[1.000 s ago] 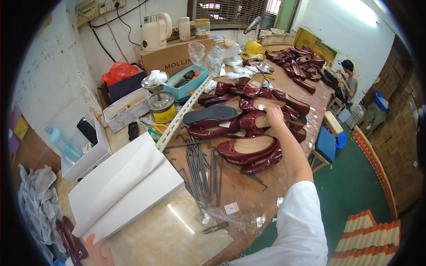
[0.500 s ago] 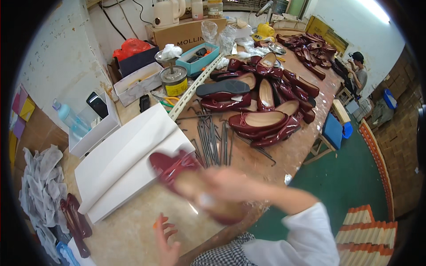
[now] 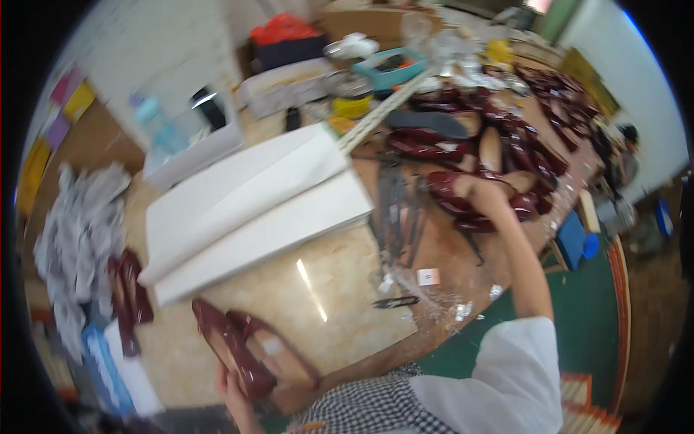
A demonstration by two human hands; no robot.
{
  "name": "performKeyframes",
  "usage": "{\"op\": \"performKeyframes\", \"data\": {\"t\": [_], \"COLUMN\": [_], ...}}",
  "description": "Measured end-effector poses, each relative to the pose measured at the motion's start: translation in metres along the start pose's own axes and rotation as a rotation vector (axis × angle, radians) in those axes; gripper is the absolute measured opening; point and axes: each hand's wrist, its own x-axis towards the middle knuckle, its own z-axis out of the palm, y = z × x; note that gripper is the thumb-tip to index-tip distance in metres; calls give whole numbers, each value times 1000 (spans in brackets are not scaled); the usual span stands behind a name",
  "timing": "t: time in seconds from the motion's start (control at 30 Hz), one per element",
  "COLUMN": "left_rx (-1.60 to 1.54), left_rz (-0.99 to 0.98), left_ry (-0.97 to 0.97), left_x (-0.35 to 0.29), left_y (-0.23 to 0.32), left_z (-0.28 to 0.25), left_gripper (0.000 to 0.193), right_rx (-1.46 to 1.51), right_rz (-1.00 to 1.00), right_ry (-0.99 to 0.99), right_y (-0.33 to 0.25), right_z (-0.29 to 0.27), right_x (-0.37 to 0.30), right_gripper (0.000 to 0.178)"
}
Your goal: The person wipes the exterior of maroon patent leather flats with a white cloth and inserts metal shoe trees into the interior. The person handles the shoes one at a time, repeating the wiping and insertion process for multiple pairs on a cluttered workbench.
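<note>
Your left hand (image 3: 233,396) was at the near edge of the desk (image 3: 354,289), its fingers partly curled along the outer side of a glossy burgundy patent-leather flat shoe (image 3: 230,349). It touched that shoe, but blur and the shoe's side hid whether it was clamped on it or merely resting there. A second burgundy flat shoe with a beige insole (image 3: 280,354) lay just beside the first, to its right, both slanting toward you.

Your right hand (image 3: 486,197) was stretched out to the near side of a heap of glossy burgundy shoes (image 3: 437,148), over the opening of a burgundy flat shoe with a bow (image 3: 450,189). Its fingers pointed down and were hidden, so how far apart they were, or whether they gripped, you could not tell.

Between your hands and beyond them lay a thick white block topped with a folded white sheet (image 3: 253,206), some thin dark metal rods (image 3: 397,210) and small black snips (image 3: 395,302).
</note>
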Motion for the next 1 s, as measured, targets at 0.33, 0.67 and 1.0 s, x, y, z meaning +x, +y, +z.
{"op": "performKeyframes", "data": {"t": [0.33, 0.67, 1.0], "left_rx": [248, 1350, 1039], "left_rz": [-19, 975, 1086], "left_ry": [-131, 120, -506], "left_x": [-22, 192, 73], "left_y": [36, 176, 128], "left_z": [14, 174, 206], "left_gripper": [42, 50, 16], "right_rx": [342, 588, 2010], "right_rz": [-306, -444, 126], "right_ry": [125, -419, -329], "right_y": [-93, -342, -287], "right_z": [-115, -65, -98], "right_x": [-59, -206, -191], "right_gripper": [23, 34, 60]}}
